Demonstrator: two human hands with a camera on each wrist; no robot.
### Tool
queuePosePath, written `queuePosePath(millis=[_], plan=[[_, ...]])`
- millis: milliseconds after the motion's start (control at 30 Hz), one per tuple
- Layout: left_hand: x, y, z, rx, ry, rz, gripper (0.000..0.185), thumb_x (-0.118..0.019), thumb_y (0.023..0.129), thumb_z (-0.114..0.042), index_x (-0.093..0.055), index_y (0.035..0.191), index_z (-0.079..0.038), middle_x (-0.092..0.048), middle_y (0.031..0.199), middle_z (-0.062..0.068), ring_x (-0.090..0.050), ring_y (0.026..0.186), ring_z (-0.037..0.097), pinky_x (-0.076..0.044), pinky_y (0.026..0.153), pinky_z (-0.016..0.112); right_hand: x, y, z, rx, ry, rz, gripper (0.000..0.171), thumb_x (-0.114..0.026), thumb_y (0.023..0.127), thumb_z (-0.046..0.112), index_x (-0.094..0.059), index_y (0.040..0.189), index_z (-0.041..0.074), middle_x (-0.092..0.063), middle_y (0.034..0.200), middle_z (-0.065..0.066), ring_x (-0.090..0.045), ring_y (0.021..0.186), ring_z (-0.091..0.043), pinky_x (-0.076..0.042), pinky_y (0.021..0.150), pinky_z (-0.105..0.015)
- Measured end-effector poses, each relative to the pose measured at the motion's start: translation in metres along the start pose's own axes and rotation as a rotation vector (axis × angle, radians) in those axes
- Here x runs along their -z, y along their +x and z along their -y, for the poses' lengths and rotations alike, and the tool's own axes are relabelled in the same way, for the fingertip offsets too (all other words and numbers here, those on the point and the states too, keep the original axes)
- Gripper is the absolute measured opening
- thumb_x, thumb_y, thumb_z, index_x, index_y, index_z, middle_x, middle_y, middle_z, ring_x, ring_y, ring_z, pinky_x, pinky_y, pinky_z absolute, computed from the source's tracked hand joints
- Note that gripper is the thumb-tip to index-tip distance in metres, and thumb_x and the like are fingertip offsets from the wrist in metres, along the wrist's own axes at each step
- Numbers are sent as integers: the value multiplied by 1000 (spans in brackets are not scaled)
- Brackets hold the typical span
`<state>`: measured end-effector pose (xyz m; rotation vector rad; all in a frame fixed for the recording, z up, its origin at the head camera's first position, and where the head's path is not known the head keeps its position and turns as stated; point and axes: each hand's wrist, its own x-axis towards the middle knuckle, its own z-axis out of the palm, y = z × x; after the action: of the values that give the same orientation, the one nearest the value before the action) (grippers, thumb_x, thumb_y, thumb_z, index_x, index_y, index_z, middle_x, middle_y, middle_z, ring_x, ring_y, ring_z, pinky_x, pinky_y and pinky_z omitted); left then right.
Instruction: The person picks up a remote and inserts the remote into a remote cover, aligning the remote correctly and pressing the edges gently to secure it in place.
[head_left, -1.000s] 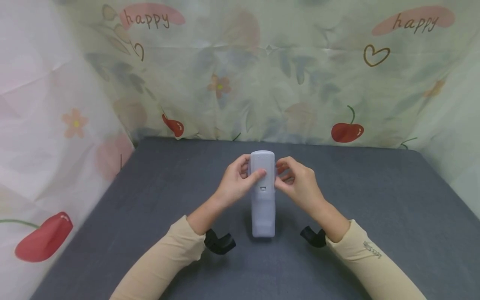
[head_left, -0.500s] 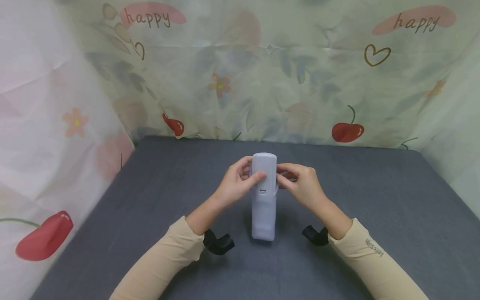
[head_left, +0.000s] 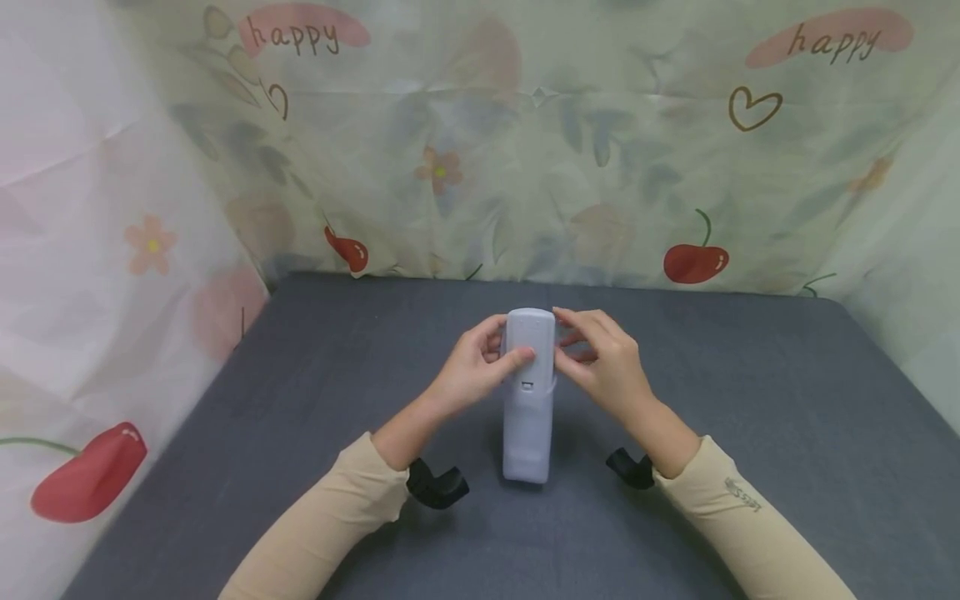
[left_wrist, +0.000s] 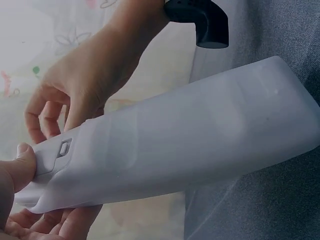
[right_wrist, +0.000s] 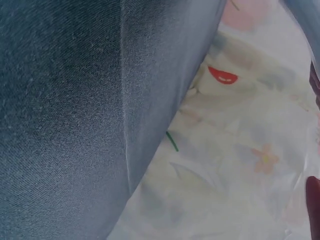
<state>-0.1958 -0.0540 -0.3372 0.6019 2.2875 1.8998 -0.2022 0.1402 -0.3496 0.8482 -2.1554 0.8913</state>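
A pale lavender-grey remote point(head_left: 528, 417) in a soft sleeve is held back side up over the grey table, its near end low by the table. My left hand point(head_left: 478, 367) grips its upper part, with the thumb pressed on the back just above a small latch point(head_left: 527, 384). My right hand point(head_left: 602, 360) holds the remote's upper right edge between thumb and curled fingers. In the left wrist view the remote point(left_wrist: 190, 145) runs across the frame, my left thumb point(left_wrist: 17, 170) rests at its end, and the right hand point(left_wrist: 85, 85) curls behind it.
The grey cloth-covered table point(head_left: 750, 400) is walled in by a printed backdrop point(head_left: 600, 167) with cherries and flowers at the back and on both sides. Black wrist camera mounts point(head_left: 437, 486) sit under each forearm. The right wrist view shows only table cloth point(right_wrist: 60, 125) and backdrop.
My right hand's fingers have stretched up and closer along the remote's upper right edge. The remote has shifted very slightly right. The left hand keeps its grip.
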Motion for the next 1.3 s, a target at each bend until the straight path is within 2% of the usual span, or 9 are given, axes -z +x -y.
queuePosePath(millis=[167,300,467,567,700,867,1033,1300], plan=[[-2,0,0,-12,-4,-13,43,-61,91,-12,-47,130,-3,-64,115,22,-67,92,24,-55,77,33,-2,-1,-2,120,-35,-67,24,-77,67,-8,-66,88,-3,-60,82,-13,-62,68,-19,-55,57,-27],[-3,0,0,-5,-13,-8,45,-60,91,-12,-45,132,-3,-63,117,22,-67,96,27,-55,78,34,-3,-2,-4,159,-59,-47,22,-78,65,-9,-70,85,-4,-65,78,-12,-64,66,-18,-56,59,-27],[-4,-1,0,1,1,-28,46,-61,91,-13,-44,133,-3,-64,116,22,-67,97,29,-56,76,33,-4,-2,-5,169,-108,-13,18,-76,68,-8,-71,85,-4,-68,77,-12,-64,66,-18,-56,60,-28],[-5,-1,0,-29,10,-44,52,-62,90,-12,-39,136,-8,-65,111,24,-68,92,31,-56,73,33,-4,-1,-3,100,-79,15,12,-71,74,-7,-69,86,-3,-67,77,-12,-64,67,-18,-56,59,-28],[-7,-2,0,-105,37,-49,57,-61,90,-11,-34,140,-18,-66,103,26,-69,82,30,-56,67,32,0,1,1,-78,20,37,6,-63,82,-3,-66,87,-1,-65,78,-11,-63,68,-17,-56,58,-28],[-11,-2,-3,-134,99,-52,52,-62,90,-15,-40,137,-21,-66,99,21,-66,71,20,-54,61,26,8,6,5,-262,133,15,5,-60,87,1,-64,89,-2,-64,79,-12,-58,65,-9,-51,57,-20],[-15,-2,-9,-138,138,-44,52,-62,90,-18,-40,137,-22,-65,100,18,-66,71,18,-53,60,24,14,12,12,-348,205,-17,10,-56,90,2,-61,91,-6,-62,79,-16,-49,61,2,-44,55,-12],[-18,-3,-18,-137,216,-18,54,-64,88,-21,-40,137,-25,-64,104,14,-64,75,18,-51,60,24,16,20,12,-382,262,-85,11,-56,91,3,-61,90,-7,-60,77,-17,-44,58,-2,-38,51,-14]])
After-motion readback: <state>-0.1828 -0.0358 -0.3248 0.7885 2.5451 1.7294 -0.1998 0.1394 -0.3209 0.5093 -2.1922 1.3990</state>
